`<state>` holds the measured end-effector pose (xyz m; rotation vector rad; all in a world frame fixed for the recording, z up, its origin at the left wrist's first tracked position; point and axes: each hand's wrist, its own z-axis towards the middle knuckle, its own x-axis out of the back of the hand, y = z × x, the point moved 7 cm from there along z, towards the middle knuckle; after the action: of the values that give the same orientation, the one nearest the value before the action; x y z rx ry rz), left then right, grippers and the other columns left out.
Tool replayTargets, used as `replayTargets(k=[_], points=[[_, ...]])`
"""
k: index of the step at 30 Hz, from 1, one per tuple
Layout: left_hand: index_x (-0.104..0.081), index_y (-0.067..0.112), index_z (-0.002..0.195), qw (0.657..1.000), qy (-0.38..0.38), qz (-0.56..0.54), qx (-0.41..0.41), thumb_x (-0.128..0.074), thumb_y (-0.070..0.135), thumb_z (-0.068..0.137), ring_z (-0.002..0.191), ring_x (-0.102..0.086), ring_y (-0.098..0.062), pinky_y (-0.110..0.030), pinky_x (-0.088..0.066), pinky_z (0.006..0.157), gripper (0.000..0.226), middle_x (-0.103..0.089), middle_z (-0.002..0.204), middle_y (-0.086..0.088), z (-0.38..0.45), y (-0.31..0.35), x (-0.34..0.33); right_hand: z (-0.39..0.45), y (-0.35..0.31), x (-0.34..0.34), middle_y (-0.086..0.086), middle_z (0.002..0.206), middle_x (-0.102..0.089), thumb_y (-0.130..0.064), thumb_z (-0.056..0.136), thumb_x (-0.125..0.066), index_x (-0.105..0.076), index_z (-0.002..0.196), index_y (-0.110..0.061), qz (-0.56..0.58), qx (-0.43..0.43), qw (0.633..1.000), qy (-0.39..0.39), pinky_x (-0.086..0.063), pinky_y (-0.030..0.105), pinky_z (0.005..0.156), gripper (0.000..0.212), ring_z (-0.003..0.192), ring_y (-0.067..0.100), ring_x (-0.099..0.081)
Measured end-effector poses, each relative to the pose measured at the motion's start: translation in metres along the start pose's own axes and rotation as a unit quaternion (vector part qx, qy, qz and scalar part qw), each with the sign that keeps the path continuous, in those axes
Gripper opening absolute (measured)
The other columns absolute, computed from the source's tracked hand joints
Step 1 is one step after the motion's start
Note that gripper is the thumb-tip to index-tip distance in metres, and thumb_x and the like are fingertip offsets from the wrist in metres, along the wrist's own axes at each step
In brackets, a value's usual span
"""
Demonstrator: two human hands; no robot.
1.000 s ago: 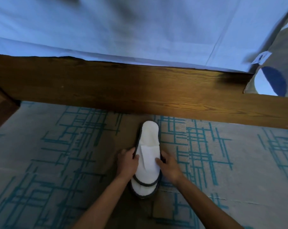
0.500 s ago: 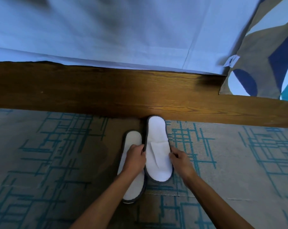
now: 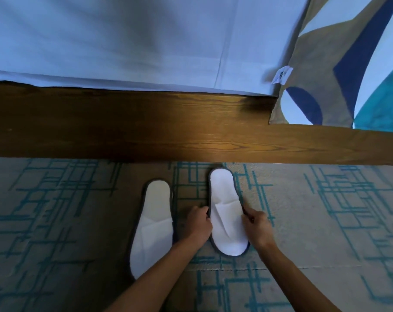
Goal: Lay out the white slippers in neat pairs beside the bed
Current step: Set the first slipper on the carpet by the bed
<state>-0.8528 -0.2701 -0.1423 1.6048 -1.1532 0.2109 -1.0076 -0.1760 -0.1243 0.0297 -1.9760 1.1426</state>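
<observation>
squaring up the right-hand white terry slipper with grey edging [image 3: 227, 212] on the patterned carpet [image 3: 326, 221], i have my left hand [image 3: 199, 224] and right hand [image 3: 257, 226] pinching its two sides. its mate, the other white slipper [image 3: 154, 226], lies apart and nearer me; next i'd judge it needs sliding level, heels toward the wooden bed rail [image 3: 191, 131].

The left forearm [image 3: 159, 273] hides the left slipper's [image 3: 154, 224] lower right edge.

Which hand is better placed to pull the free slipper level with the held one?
Left, probably. The left hand lies between both slippers, beside the left slipper; the right hand is beyond the right slipper.
</observation>
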Motion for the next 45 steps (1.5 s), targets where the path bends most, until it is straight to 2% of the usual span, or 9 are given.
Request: replayTargets(k=[2, 4, 7, 11, 19, 30, 36, 42, 45], points=[[-0.064, 0.004, 0.113, 1.000, 0.004, -0.012, -0.008, -0.040, 0.003, 0.092, 0.105, -0.058, -0.034, -0.040, -0.047, 0.089, 0.031, -0.059, 0.113, -0.017, 0.001, 0.001, -0.006, 0.003, 0.008, -0.002, 0.017, 0.107, -0.066, -0.017, 0.087, -0.048, -0.055, 0.129, -0.026, -0.052, -0.002, 0.999, 0.010, -0.049, 0.033, 0.079, 0.043, 0.094, 0.033, -0.064], [-0.060, 0.007, 0.127, 1.000, 0.012, -0.004, -0.014, -0.040, 0.004, 0.094, 0.111, -0.056, -0.031, -0.037, -0.045, 0.096, 0.038, -0.057, 0.121, -0.016, 0.002, 0.002, -0.009, 0.004, 0.011, -0.006, 0.019, 0.110, -0.061, -0.018, 0.089, -0.047, -0.055, 0.129, -0.023, -0.084, 0.001, 0.996, 0.014, -0.051, 0.038, 0.085, 0.042, 0.095, 0.036, -0.062], [-0.055, 0.010, 0.135, 0.999, 0.020, -0.004, -0.026, -0.039, 0.008, 0.098, 0.116, -0.055, -0.028, -0.035, -0.044, 0.102, 0.040, -0.056, 0.126, -0.014, 0.002, 0.001, -0.009, 0.000, 0.008, -0.007, 0.017, 0.118, -0.055, -0.014, 0.090, -0.047, -0.057, 0.127, -0.015, -0.109, 0.011, 0.994, 0.018, -0.046, 0.035, 0.093, 0.038, 0.103, 0.035, -0.057], [-0.047, 0.013, 0.143, 0.999, 0.027, 0.001, -0.037, -0.040, 0.012, 0.100, 0.120, -0.054, -0.025, -0.032, -0.041, 0.107, 0.043, -0.053, 0.133, -0.011, 0.002, -0.003, -0.013, 0.001, 0.009, -0.009, 0.015, 0.120, -0.053, -0.010, 0.090, -0.047, -0.056, 0.128, -0.014, -0.102, 0.020, 0.994, 0.017, -0.044, 0.033, 0.094, 0.040, 0.107, 0.034, -0.053], [-0.036, 0.012, 0.148, 0.998, 0.035, 0.027, -0.049, -0.039, 0.013, 0.100, 0.124, -0.049, -0.025, -0.031, -0.038, 0.107, 0.048, -0.045, 0.137, -0.011, 0.009, 0.002, -0.018, 0.009, 0.010, -0.008, 0.013, 0.120, -0.051, -0.011, 0.090, -0.045, -0.052, 0.132, -0.015, -0.106, 0.033, 0.994, 0.000, -0.042, 0.031, 0.094, 0.042, 0.108, 0.031, -0.051], [-0.043, 0.010, 0.144, 0.997, 0.040, -0.015, -0.069, -0.046, 0.009, 0.098, 0.117, -0.053, -0.021, -0.023, -0.040, 0.101, 0.046, -0.052, 0.129, -0.010, 0.016, 0.005, -0.015, 0.014, 0.009, -0.010, 0.011, 0.117, -0.046, -0.013, 0.090, -0.046, -0.051, 0.132, -0.014, -0.089, 0.038, 0.995, -0.012, -0.040, 0.027, 0.089, 0.042, 0.103, 0.029, -0.051], [-0.036, 0.010, 0.148, 0.998, 0.017, -0.005, -0.056, -0.045, 0.012, 0.099, 0.122, -0.051, -0.024, -0.028, -0.040, 0.106, 0.050, -0.047, 0.136, -0.012, 0.020, 0.003, -0.017, 0.015, 0.009, -0.010, 0.006, 0.107, -0.042, -0.010, 0.090, -0.046, -0.050, 0.133, -0.015, -0.084, 0.050, 0.995, -0.013, -0.036, 0.024, 0.085, 0.044, 0.099, 0.026, -0.048], [-0.034, 0.009, 0.149, 0.999, -0.004, 0.001, -0.043, -0.044, 0.011, 0.099, 0.127, -0.047, -0.026, -0.029, -0.036, 0.108, 0.052, -0.044, 0.141, -0.013, 0.023, 0.007, -0.017, 0.022, 0.010, -0.012, 0.010, 0.117, -0.047, -0.010, 0.089, -0.046, -0.052, 0.131, -0.010, -0.092, 0.047, 0.995, -0.013, -0.034, 0.021, 0.086, 0.042, 0.106, 0.028, -0.049], [-0.033, 0.009, 0.149, 0.999, -0.016, 0.003, -0.039, -0.045, 0.011, 0.098, 0.127, -0.048, -0.026, -0.030, -0.037, 0.108, 0.052, -0.044, 0.140, -0.014, 0.022, 0.007, -0.016, 0.025, 0.009, -0.012, 0.011, 0.119, -0.047, -0.011, 0.089, -0.046, -0.052, 0.130, -0.009, -0.104, 0.051, 0.993, -0.018, -0.038, 0.024, 0.088, 0.042, 0.107, 0.029, -0.049]])
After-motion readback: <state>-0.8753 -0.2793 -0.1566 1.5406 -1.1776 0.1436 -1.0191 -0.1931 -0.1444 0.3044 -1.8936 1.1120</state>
